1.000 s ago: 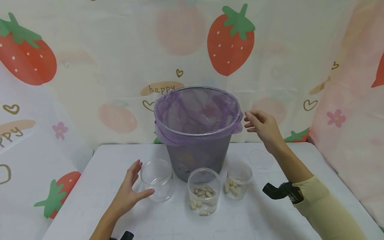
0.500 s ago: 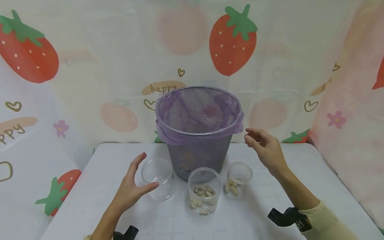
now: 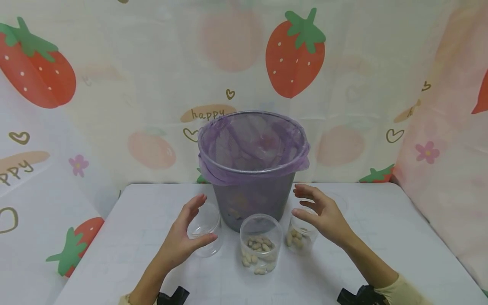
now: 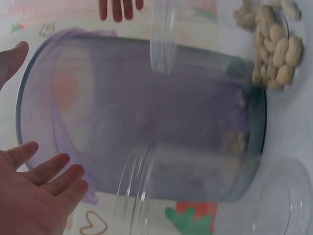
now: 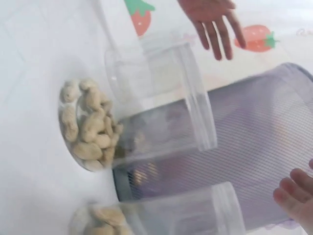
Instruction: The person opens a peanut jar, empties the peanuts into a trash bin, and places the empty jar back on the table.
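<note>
My left hand [image 3: 183, 237], thumb and fingers spread apart, hovers in front of a clear plastic jar [image 3: 207, 245] and partly hides it. That jar looks empty. The right hand [image 3: 324, 218] reaches over another clear jar [image 3: 301, 241] with some peanuts in its bottom, covering part of its rim. Between the hands stands a third clear jar [image 3: 261, 226], its base covered with peanuts [image 5: 95, 132]. In the left wrist view, the left fingers [image 4: 54, 181] are apart from the jar. Neither hand holds anything.
Behind the jars stands a grey mesh bin [image 3: 251, 203] lined with a purple bag [image 3: 213, 169]; some peanuts show through its lower wall. A faint clear round lid [image 3: 339, 201] lies on the white table [image 3: 381, 237] at back right. A strawberry-print cloth [image 3: 152, 63] hangs behind.
My right hand has come down and leftward from beside the bin's rim to over the right jar. The left hand has shifted rightward in front of the left jar.
</note>
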Motion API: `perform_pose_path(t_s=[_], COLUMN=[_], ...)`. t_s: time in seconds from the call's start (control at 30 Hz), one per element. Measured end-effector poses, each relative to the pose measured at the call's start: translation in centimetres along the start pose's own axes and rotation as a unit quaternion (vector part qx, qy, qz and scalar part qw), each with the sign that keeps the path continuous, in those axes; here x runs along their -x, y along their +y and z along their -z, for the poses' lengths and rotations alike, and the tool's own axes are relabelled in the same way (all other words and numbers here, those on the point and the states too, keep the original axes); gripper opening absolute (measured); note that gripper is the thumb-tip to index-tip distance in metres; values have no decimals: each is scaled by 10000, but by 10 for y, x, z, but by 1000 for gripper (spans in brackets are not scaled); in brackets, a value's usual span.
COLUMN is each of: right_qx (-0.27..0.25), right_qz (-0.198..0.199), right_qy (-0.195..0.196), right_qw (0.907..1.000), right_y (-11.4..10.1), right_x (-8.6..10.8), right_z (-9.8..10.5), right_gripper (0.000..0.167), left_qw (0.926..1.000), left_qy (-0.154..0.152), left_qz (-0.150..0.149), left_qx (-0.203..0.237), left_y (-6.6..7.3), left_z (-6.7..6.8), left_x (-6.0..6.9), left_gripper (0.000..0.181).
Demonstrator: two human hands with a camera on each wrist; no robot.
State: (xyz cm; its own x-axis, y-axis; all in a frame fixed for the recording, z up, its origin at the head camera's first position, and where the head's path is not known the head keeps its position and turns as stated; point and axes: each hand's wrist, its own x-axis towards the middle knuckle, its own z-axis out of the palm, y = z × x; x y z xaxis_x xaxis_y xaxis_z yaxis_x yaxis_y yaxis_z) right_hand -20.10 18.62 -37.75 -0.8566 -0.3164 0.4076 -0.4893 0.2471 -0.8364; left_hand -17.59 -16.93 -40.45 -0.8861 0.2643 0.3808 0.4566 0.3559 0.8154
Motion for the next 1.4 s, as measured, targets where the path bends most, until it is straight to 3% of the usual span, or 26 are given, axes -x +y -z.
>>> perform_pose_path(t_s=[0.4,0.63,0.83,1.13,1.4], right_qx=[-147,-119,122,102,-276], right_qz=[96,2,-40,-525,-1175], right_qy=[-635,-835,-897,-817,-870], right_qw=[9978,9964,9959,9952,9889], right_y=[11,14,21,30,44], right_x=[17,26,32,38,39], right_z=[-26,-39,-52,-68,-76], right_gripper=[67,75,85,102,111], left_qw=[9980,9966,9950,9925,9886], left_qy=[-486,-612,-646,-697,-842], left_qz=[-61,-105,47,203,605], left_qx=[398,547,754,987,1095], left_y=[8,4,-2,-16,-27], left_z=[-36,-51,-64,-81,-91], left_x=[2,4,6,9,10], left_gripper=[85,84,84,88,93])
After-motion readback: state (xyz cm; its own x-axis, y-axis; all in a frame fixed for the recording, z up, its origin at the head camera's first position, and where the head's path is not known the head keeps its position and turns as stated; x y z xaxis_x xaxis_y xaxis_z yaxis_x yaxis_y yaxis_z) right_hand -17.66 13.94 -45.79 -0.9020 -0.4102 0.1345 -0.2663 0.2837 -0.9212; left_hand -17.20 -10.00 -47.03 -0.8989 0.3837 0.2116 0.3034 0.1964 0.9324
